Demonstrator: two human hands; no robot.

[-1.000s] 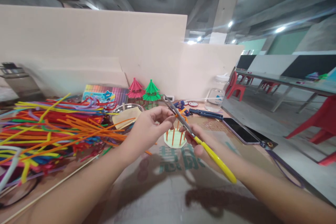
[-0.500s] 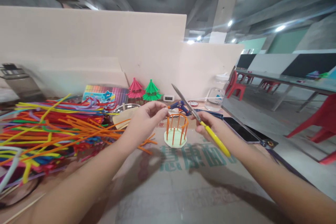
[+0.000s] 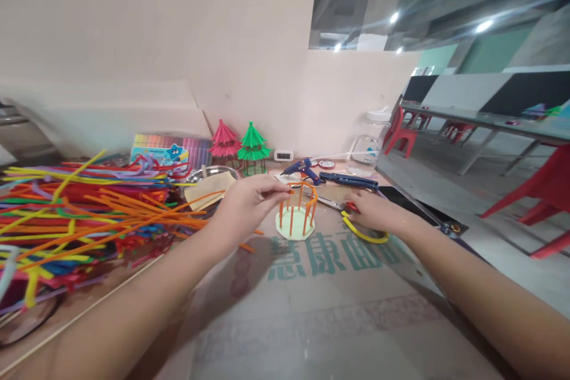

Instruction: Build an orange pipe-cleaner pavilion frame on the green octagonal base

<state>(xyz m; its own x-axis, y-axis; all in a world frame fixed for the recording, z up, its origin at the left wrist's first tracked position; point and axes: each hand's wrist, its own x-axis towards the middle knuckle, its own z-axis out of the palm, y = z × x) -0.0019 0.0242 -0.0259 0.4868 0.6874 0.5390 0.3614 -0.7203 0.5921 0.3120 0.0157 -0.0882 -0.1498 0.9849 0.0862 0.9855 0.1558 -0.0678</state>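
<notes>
My left hand is closed in a pinch, with a tiny orange piece of pipe cleaner at its fingertips. Just beyond them stands a small frame of orange pipe-cleaner posts, joined by an orange ring on top and rising from a pale green many-sided base. My right hand is low over the table, its fingers on the handles of yellow-handled scissors. The scissor blades point left toward the frame. Part of the handles is hidden under my fingers.
Pipe cleaners of many colours are heaped at left. Behind are a marker set, a metal bowl, pink and green tiered-roof models, a small clock, a glue gun, blue-handled pliers and a clear jar.
My right hand has lowered the scissors from upright in the air down to the tabletop. My left hand stays pinched and is now closer to the frame's top. The view has tilted down slightly.
</notes>
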